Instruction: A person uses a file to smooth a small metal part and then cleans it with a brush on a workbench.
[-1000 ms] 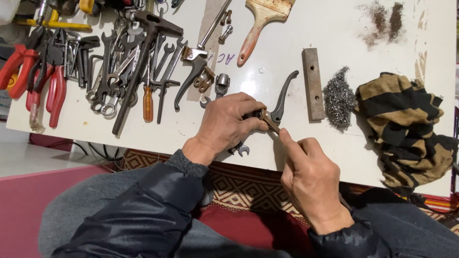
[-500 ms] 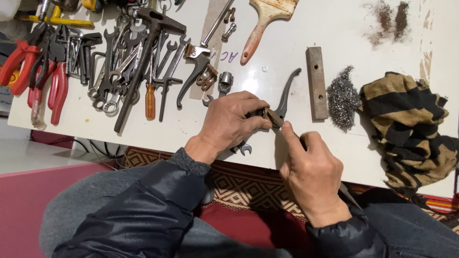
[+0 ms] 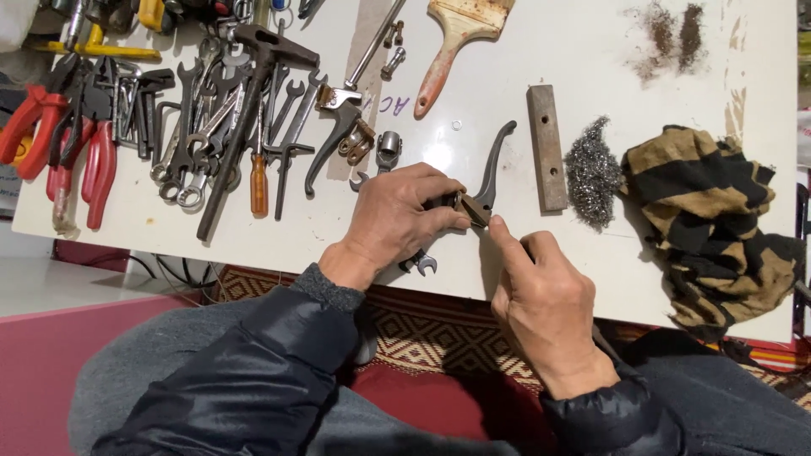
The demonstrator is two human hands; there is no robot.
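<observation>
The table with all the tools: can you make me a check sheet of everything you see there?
Surface: white table, stained, rusty dust at far right.
Job's things: curved dark metal lever with a brownish fitting, held at its near end.
Clutter: wrenches, hammer, red-handled pliers, screwdriver, paintbrush, metal bar, steel wool, striped rag.
Grippers: left hand pinches the lever; right hand touches the fitting with a fingertip.
Cables: dark cables under the table edge.
Surroundings: patterned rug, red floor.
</observation>
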